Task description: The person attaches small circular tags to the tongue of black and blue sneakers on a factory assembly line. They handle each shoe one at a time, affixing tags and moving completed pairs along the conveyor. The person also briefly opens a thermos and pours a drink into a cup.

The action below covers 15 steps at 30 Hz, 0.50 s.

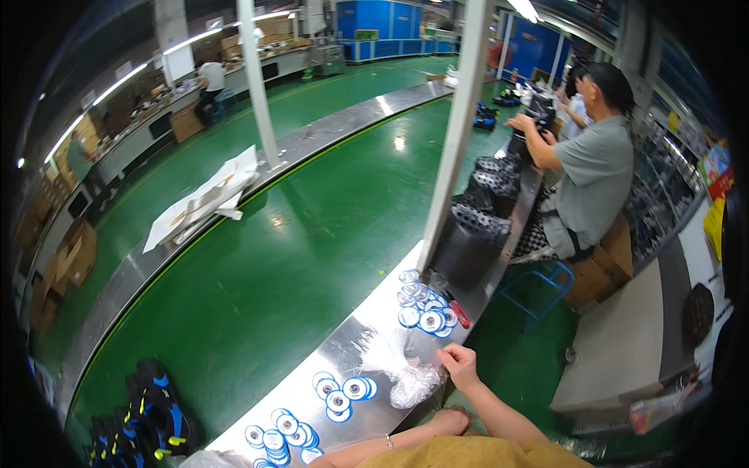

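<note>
My right hand (460, 365) is raised over the metal ledge's edge, thumb and forefinger pinched together; whatever may be between them is too small to make out. Beside it lies a crumpled clear plastic bag (416, 384), with a bunch of thin, whitish translucent strands (381, 352) spreading from it. Below, near my lap, is my left hand (448, 422), its fingers mostly hidden. A pile of round white tags with blue rims (431, 320) sits beyond the bag. Smaller groups of the same tags (338, 401) are spread nearer me. A red-handled tool (459, 313) touches the far pile.
A green conveyor belt (312, 242) curves past the ledge, carrying black and blue shoes (160, 405) at lower left. A white post (456, 132) rises from the ledge. Black dotted bags (488, 203) stand before a co-worker (597, 164) at right, near a blue stool (538, 292).
</note>
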Tool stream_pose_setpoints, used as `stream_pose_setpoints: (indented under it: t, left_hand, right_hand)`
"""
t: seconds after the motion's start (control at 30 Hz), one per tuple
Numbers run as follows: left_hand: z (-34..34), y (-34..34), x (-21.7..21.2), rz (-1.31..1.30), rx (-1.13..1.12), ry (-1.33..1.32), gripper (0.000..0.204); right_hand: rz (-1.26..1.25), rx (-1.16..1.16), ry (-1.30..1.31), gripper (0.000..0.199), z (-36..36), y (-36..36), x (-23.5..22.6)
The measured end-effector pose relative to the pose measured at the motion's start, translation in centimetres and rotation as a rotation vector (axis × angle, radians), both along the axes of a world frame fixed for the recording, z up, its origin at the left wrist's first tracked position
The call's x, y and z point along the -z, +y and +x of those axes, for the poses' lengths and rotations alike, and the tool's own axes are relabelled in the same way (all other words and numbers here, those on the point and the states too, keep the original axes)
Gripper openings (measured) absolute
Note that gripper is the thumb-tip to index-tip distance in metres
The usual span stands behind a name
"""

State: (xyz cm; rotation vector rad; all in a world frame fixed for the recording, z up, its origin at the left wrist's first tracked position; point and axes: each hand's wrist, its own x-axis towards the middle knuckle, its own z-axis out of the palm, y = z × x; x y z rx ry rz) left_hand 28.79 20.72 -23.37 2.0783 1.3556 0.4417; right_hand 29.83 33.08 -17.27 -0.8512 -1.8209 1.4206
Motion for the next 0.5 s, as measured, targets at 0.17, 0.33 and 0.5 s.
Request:
stream_pose_setpoints:
  t: [0.17, 0.33, 0.5]
  left_hand:
    - [0.6, 0.0, 0.9, 0.039, -0.007, -0.019, 0.023]
    - [0.3, 0.2, 0.2, -0.045, 0.002, 0.009, 0.022]
    - [-0.1, 0.0, -1.4, -0.057, -0.018, 0.001, 0.022]
  right_hand:
    - [-0.023, 0.007, 0.029, 0.018, 0.2, -0.2, 0.0]
    - [0.033, 0.017, 0.065, 0.019, -0.3, -0.1, 0.1]
    - [0.037, 0.029, 0.077, 0.019, -0.2, -0.1, 0.3]
